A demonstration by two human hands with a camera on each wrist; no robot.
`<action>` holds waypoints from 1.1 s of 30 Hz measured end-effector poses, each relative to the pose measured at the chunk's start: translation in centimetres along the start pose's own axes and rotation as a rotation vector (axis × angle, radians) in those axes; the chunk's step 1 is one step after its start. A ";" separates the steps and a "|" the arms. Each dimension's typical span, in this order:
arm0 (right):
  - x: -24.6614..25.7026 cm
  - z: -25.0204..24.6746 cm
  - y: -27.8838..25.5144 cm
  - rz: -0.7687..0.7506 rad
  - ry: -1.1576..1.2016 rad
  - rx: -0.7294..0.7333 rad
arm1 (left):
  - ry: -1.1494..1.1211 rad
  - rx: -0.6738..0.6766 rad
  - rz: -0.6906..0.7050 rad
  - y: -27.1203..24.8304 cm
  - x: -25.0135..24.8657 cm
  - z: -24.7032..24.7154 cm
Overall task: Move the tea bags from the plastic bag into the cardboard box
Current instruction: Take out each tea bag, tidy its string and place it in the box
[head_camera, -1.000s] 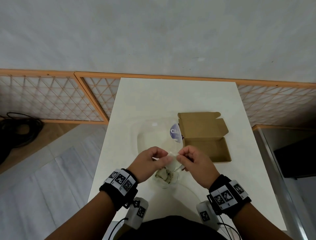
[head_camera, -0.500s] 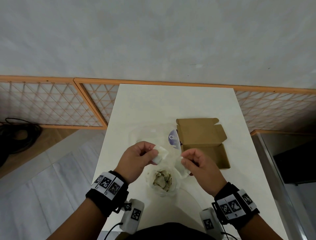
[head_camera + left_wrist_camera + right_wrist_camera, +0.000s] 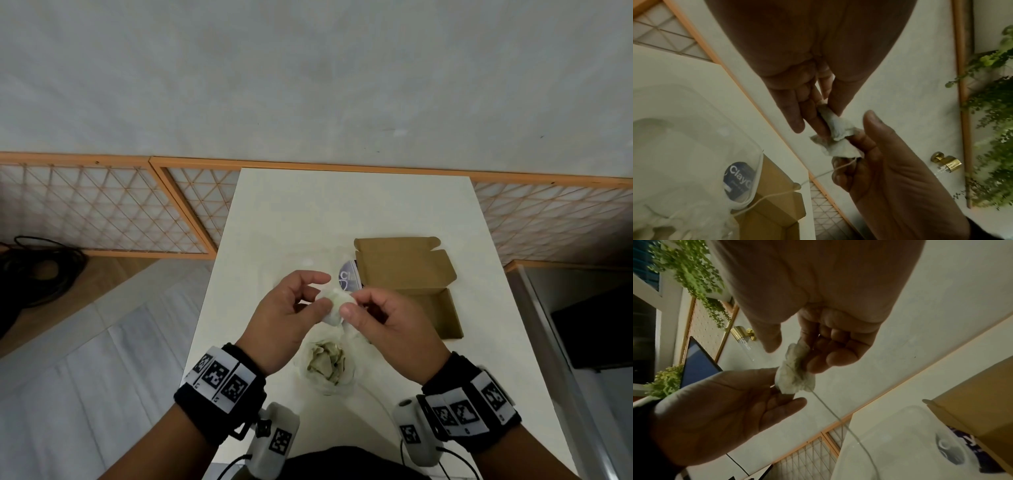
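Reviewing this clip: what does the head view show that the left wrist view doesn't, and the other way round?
Only the head view shows the plastic bag of tea bags on the table below the hands, and the whole open cardboard box. Only the left wrist view shows the string trailing from the held tea bag, the readable "Clay" label, and a brass knob with greenery. Both show the left hand and right hand pinching that one tea bag between them.
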State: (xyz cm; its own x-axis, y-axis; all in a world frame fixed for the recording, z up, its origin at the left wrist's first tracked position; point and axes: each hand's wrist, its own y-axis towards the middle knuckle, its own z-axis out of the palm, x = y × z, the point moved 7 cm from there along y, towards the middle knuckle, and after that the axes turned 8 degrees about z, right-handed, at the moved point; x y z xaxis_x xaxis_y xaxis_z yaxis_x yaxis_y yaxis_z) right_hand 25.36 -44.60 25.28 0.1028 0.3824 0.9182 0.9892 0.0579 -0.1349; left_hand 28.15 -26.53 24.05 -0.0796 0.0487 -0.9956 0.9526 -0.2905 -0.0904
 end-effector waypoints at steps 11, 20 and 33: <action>1.9 -0.1 0.1 -0.149 -0.130 0.022 | 0.371 0.060 0.246 0.0 -3.7 0.3; -0.9 -2.6 0.5 0.101 0.175 0.085 | 0.296 -0.019 0.151 -0.1 -3.0 -1.9; -1.4 -2.5 0.7 0.134 0.243 -0.204 | 0.436 0.239 0.273 -0.9 -2.6 2.2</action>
State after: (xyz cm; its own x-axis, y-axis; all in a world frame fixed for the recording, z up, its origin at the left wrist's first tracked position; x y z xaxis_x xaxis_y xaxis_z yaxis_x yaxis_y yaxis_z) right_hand 26.22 -47.40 24.87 0.2312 0.1420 0.9625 0.9632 -0.1730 -0.2059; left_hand 26.86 -28.52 26.70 0.3375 0.3167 -0.8864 0.8244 -0.5539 0.1160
